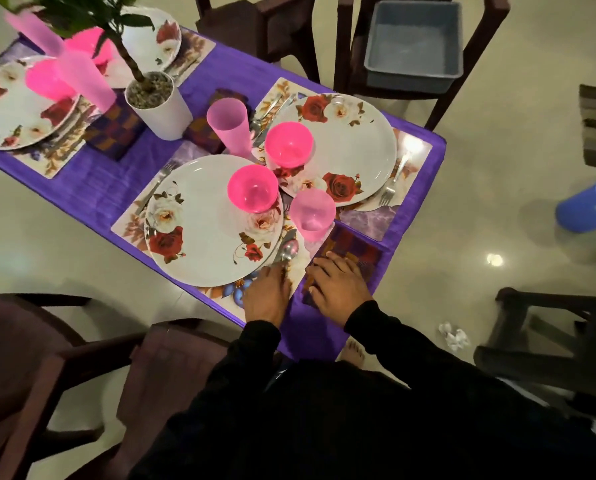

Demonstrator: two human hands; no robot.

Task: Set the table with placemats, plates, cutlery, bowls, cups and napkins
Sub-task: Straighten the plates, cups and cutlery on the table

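Note:
On the purple tablecloth [99, 181], the near floral placemat [127, 226] carries a white rose plate [203, 233] with a pink bowl [252, 188] on it. A pale pink cup [312, 213] stands to its right. My left hand [267, 296] lies on the placemat's near corner, fingers touching the handles of a spoon [288, 251] and other cutlery beside the plate. My right hand [338, 289] rests flat on a folded purple checked napkin [355, 249] at the table's corner. The far setting has a plate [352, 147], bowl [288, 143], cup [229, 124] and fork [393, 183].
A white potted plant [158, 105] stands mid-table, with more plates, pink cups and napkins at the far left. Dark chairs surround the table; one holds a grey tub [414, 39]. A blue bucket [590, 202] and crumpled paper [454, 336] lie on the floor to the right.

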